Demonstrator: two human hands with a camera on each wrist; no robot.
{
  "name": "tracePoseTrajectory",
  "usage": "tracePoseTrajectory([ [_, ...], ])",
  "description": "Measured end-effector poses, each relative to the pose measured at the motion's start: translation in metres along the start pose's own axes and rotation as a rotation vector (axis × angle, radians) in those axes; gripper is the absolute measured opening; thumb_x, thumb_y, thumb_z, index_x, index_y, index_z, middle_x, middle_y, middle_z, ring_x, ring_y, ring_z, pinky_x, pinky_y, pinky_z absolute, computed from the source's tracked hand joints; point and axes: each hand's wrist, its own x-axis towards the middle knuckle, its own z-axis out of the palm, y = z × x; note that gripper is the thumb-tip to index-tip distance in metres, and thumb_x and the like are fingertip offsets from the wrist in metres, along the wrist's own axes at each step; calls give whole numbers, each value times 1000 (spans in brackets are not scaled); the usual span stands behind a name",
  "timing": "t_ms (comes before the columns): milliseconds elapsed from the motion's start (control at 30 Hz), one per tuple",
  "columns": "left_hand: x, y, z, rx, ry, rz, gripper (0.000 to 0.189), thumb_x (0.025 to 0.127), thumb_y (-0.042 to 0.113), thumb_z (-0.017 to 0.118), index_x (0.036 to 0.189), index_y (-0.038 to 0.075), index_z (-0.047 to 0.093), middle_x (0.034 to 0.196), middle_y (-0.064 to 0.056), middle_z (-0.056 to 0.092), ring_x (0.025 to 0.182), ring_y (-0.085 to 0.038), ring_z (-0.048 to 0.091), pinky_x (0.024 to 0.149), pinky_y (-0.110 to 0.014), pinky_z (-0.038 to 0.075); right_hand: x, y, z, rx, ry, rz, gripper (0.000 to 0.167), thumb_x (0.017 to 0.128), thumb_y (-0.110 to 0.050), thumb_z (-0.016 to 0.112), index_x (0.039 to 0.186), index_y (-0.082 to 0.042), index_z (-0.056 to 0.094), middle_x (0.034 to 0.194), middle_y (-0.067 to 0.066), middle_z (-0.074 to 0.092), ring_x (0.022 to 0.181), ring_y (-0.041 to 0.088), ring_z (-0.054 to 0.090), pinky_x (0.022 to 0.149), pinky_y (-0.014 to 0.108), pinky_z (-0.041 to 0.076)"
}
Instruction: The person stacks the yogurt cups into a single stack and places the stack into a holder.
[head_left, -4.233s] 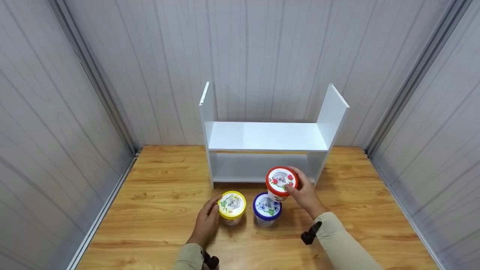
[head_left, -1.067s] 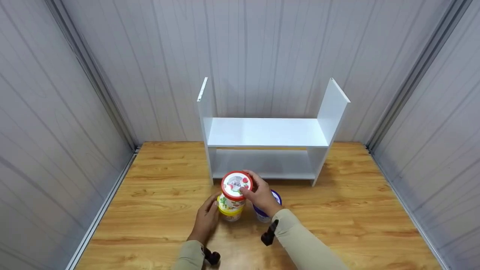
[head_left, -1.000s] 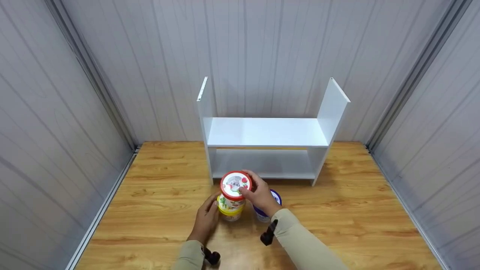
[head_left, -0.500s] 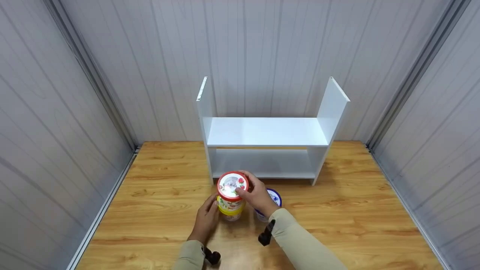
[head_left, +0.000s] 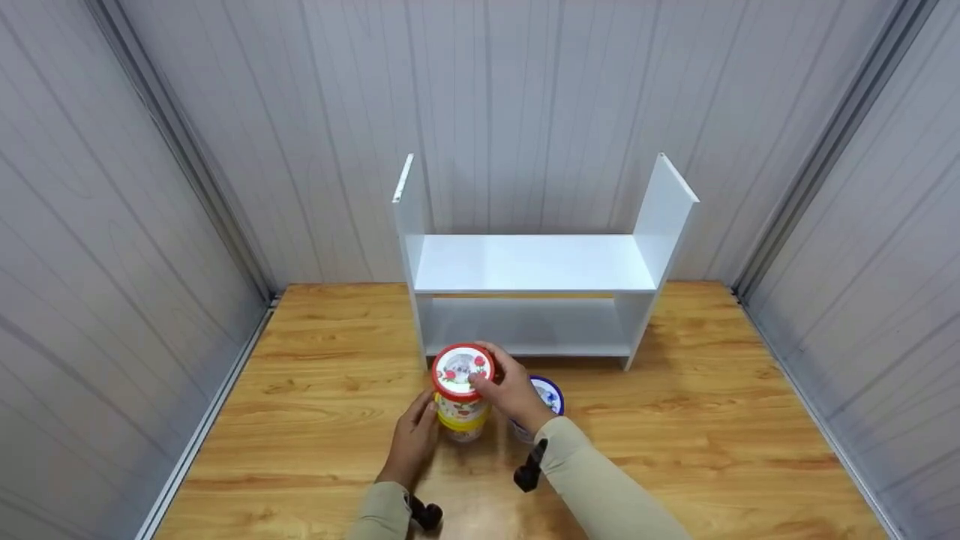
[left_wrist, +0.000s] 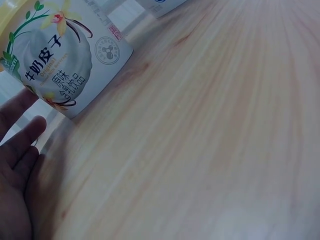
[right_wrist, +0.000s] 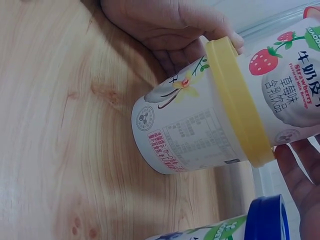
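Observation:
A red-lidded strawberry milk drink cup (head_left: 454, 367) stands on top of a yellow-lidded cup (head_left: 459, 433). My right hand (head_left: 514, 386) grips the red-lidded cup from the right, thumb on its lid. At the left, my left hand (head_left: 414, 435) rests its fingers against the yellow-lidded cup's side without wrapping round it. In the right wrist view the strawberry cup's base meets the yellow lid (right_wrist: 237, 102). A blue-lidded cup (head_left: 551, 394) stands on the table just to the right, partly hidden by my right hand and wrist.
Behind the cups stands a white two-level shelf unit (head_left: 532, 262) with upright side panels. The wooden table (head_left: 712, 405) is bordered by pale panelled walls (head_left: 487, 112) at the back and sides. Black wrist cameras are strapped over both sleeves.
My right hand has carried the red-lidded cup leftward from above the blue-lidded cup onto the yellow lid, then shifted it slightly left. The left hand has stayed beside the yellow-lidded cup.

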Motion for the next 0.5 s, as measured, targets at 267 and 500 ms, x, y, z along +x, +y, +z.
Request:
tracePoseTrajectory([
  [267, -1, -1, 1, 27, -8, 31, 52, 109, 39, 42, 154, 12, 44, 154, -13, 46, 145, -32, 39, 118, -51, 33, 0, -1, 1, -6, 1, -3, 70, 93, -41, 67, 154, -18, 42, 134, 9, 59, 117, 22, 60, 99, 42, 52],
  [500, -2, -2, 0, 111, -37, 148, 49, 111, 31, 39, 154, 7, 42, 154, -15, 47, 144, -34, 39, 118, -54, 31, 0, -8, -6, 41, -7, 6, 67, 100, -38, 55, 158, -12, 32, 143, 14, 51, 127, 29, 53, 105, 47, 49],
])
